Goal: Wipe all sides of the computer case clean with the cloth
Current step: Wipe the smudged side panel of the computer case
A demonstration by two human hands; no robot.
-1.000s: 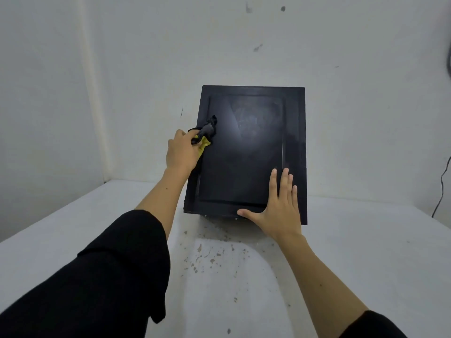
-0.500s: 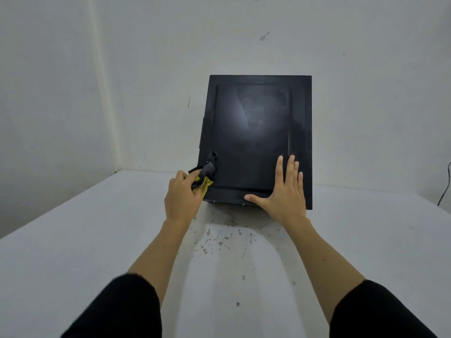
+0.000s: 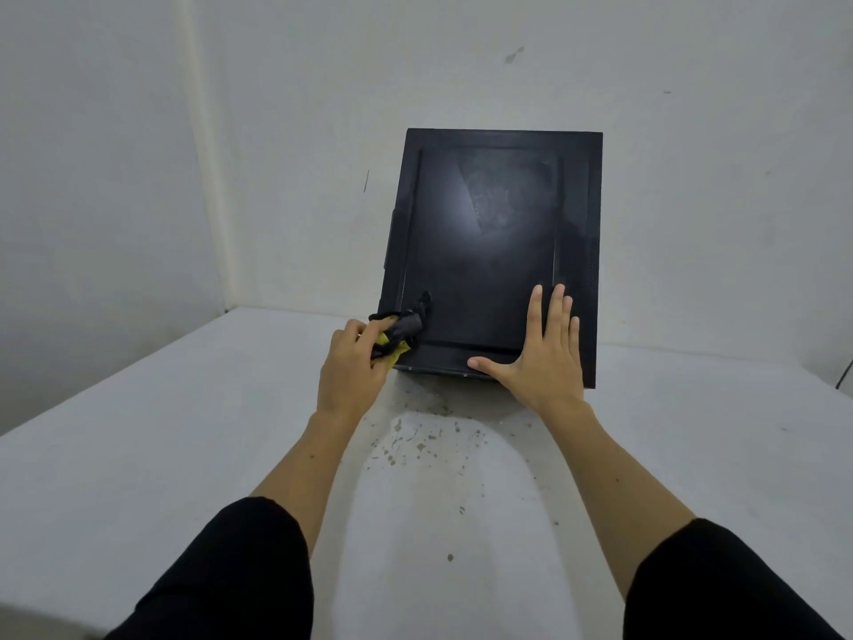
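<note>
Case: computer case (image 3: 494, 251) flat on the white table (image 3: 138, 431), long axis running away toward the wall.
Left hand (image 3: 348, 371): clenched round the cloth (image 3: 400, 332), at the near-left corner.
Right hand (image 3: 544, 362): flat, fingers straight, bracing the near-right edge.
Unwiped: dusty smear (image 3: 489, 200) far up the panel, straight ahead of the cloth; left hand nearer.
</note>
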